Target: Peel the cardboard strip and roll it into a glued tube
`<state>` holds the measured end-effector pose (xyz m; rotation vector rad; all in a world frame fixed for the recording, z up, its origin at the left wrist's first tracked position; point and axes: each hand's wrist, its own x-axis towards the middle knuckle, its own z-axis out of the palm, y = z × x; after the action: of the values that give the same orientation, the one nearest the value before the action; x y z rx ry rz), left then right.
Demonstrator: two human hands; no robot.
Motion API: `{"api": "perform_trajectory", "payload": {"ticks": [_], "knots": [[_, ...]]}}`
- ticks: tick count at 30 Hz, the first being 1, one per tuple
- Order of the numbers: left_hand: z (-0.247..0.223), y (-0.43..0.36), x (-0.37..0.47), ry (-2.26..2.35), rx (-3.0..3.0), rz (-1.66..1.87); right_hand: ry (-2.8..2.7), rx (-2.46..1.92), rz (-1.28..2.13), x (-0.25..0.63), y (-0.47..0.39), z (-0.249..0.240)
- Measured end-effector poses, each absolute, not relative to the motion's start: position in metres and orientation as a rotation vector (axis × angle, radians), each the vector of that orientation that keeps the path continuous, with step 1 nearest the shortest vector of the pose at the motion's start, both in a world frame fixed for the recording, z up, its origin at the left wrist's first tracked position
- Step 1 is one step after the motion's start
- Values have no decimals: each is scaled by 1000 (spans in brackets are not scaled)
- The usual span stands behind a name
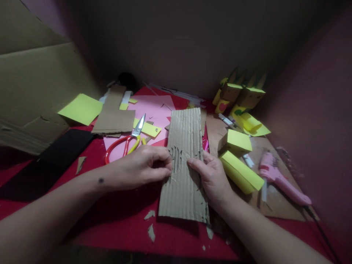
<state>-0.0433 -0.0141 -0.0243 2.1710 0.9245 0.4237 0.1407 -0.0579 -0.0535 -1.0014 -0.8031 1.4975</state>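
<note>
A strip of corrugated cardboard (183, 194), its ridges bare, stands tilted over the red table in front of me. Dark torn slits run along its middle. My right hand (210, 170) grips its right edge, thumb on the front face and fingers behind. At the left edge, by the slits, my left hand (154, 165) is closed in a pinch on the cardboard. Scissors (134, 139) with red and yellow handles lie just beyond my left hand, blades partly raised over pink paper (154, 106). Small torn cardboard scraps (151, 233) lie below the strip.
On the right, a pink glue gun (277, 178) with a cord rests on a cardboard sheet beside yellow paper boxes (242, 172). Small box figures (250, 93) stand behind. To the left are a black flat object (52, 161), cut cardboard (115, 119) and a large cardboard box (35, 80).
</note>
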Motion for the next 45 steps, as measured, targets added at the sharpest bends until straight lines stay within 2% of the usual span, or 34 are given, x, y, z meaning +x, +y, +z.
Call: {"api": "perform_trajectory", "payload": {"ticks": [3, 5, 9, 15, 19, 22, 32, 45], "knots": [[-15, -15, -49, 869, 1929, 303, -835, -999, 1464, 142, -58, -54], [-13, -14, -50, 946, 1925, 394, -838, -997, 1474, 143, -57, -54], [-26, -10, -43, 1111, 2283, 635, -821, -991, 1510, 142, -57, -54], [-45, -9, -40, 1016, 2724, 649, -877, -939, 1555, 143, -59, -61], [-42, -10, -42, 1191, 2652, 796, -890, -920, 1586, 143, -61, -64], [-41, -11, -42, 1110, 2658, 889, -912, -924, 1608, 142, -62, -63], [-50, -24, -30, 1144, 2805, 730, -987, -948, 1583, 136, -66, -61], [-49, -29, -28, 1283, 2823, 742, -1154, -962, 1520, 135, -69, -58]]}}
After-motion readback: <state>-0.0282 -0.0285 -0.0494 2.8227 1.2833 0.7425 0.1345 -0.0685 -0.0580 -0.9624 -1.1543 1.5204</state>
